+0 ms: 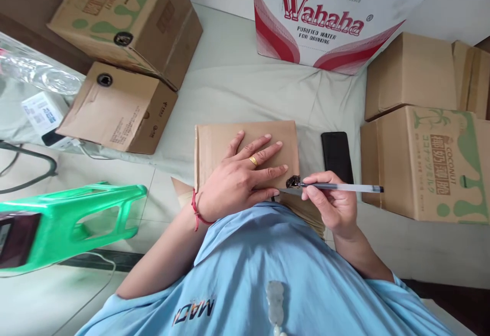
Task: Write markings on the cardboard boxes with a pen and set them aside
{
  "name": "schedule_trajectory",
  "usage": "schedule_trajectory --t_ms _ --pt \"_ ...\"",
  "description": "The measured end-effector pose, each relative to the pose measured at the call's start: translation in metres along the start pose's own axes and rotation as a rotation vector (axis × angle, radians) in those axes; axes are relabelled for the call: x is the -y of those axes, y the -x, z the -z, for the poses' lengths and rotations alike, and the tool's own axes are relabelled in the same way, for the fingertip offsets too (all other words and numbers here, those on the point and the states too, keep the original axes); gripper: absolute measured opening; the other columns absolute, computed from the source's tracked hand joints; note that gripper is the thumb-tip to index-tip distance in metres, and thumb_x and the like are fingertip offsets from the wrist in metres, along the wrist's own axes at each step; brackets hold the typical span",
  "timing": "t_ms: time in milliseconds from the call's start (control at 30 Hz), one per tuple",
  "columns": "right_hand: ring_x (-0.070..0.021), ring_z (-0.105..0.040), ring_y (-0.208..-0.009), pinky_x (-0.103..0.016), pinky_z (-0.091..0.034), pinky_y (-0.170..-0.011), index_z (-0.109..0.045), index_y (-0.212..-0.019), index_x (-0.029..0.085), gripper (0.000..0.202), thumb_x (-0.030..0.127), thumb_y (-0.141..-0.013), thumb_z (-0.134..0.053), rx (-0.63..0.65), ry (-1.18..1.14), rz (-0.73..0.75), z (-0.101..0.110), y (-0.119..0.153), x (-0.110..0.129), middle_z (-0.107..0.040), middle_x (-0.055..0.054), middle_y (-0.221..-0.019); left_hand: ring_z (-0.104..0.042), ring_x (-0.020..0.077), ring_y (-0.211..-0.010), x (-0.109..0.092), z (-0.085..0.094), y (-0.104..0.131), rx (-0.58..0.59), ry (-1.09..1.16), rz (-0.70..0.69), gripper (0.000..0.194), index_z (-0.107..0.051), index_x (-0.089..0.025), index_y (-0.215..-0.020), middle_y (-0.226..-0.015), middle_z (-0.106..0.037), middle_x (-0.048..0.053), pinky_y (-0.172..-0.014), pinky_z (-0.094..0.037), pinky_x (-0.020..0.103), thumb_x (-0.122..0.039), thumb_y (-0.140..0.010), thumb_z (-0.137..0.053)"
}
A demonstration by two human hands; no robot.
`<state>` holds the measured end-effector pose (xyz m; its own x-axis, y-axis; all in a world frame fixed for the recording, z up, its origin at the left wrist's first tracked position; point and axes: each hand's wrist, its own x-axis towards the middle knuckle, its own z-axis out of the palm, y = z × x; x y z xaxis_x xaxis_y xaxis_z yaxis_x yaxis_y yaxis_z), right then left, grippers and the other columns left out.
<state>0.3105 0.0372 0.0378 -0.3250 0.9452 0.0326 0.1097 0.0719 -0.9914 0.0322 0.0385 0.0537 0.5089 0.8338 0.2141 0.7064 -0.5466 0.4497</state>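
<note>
A flat brown cardboard piece point(214, 147) lies at the near edge of the cloth-covered surface, close to my body. My left hand point(245, 172) rests flat on it with the fingers spread. In my right hand point(331, 200) a pen point(344, 187) is pinched between thumb and fingers, its tip pointing left. That tip meets a black inked patch point(293, 182) at the cardboard's lower right corner. To the right of the cardboard, a black phone point(337, 156) lies just beyond my right hand.
A Wahaha box point(329, 19) stands at the back. Cardboard boxes point(411, 75) are stacked on the right, others point(115, 106) on the left beside a plastic bottle point(49, 75). A green stool point(76, 223) is at lower left.
</note>
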Motion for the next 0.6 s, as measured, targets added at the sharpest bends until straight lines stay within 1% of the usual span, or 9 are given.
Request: schedule_trajectory --t_ms 133,267,333,500,600 --pt "-0.0107 -0.062 -0.056 -0.023 -0.049 -0.054 -0.075 -0.114 0.025 0.008 0.028 -0.108 -0.07 0.046 0.156 0.088 -0.005 -0.006 0.001 -0.072 0.003 -0.072 -0.046 0.0387 -0.167 0.0 0.0 0.0 0.006 0.0 0.01 0.045 -0.077 -0.032 -0.148 -0.174 -0.056 0.011 -0.143 -0.015 0.069 -0.053 -0.109 -0.069" --pt "-0.0094 -0.062 -0.055 -0.022 -0.049 -0.054 -0.074 -0.112 0.025 0.007 0.026 -0.108 -0.069 0.09 0.254 0.167 -0.007 -0.012 0.006 -0.074 0.003 -0.077 -0.047 0.0388 -0.167 -0.001 0.0 0.0 0.003 0.003 0.014 0.045 -0.078 -0.032 -0.147 -0.174 -0.057 0.011 -0.143 -0.015 0.07 -0.053 -0.108 -0.07" --pt "-0.0101 -0.062 -0.055 -0.023 -0.049 -0.053 -0.075 -0.111 0.025 0.008 0.029 -0.108 -0.069 0.073 0.254 0.152 -0.008 -0.013 0.008 -0.074 0.003 -0.077 -0.047 0.0394 -0.167 -0.001 0.001 0.0 0.004 0.007 0.017 0.045 -0.078 -0.032 -0.147 -0.173 -0.057 0.011 -0.143 -0.015 0.07 -0.053 -0.108 -0.07" --pt "-0.0138 -0.061 -0.054 -0.025 -0.047 -0.05 -0.076 -0.108 0.025 0.017 0.041 -0.109 -0.068 -0.01 0.247 0.059 -0.008 -0.011 0.005 -0.069 0.002 -0.069 -0.047 0.0408 -0.166 -0.001 0.001 0.0 0.017 0.022 0.029 0.047 -0.077 -0.033 -0.149 -0.173 -0.057 0.011 -0.143 -0.015 0.072 -0.051 -0.105 -0.074" --pt "-0.014 -0.059 -0.055 -0.026 -0.045 -0.05 -0.077 -0.109 0.025 0.019 0.042 -0.109 -0.069 -0.056 0.258 0.045 -0.007 -0.01 0.004 -0.068 0.002 -0.068 -0.046 0.0407 -0.167 -0.001 0.002 0.0 0.026 0.024 0.038 0.047 -0.077 -0.033 -0.149 -0.174 -0.057 0.011 -0.143 -0.015 0.072 -0.05 -0.105 -0.074"
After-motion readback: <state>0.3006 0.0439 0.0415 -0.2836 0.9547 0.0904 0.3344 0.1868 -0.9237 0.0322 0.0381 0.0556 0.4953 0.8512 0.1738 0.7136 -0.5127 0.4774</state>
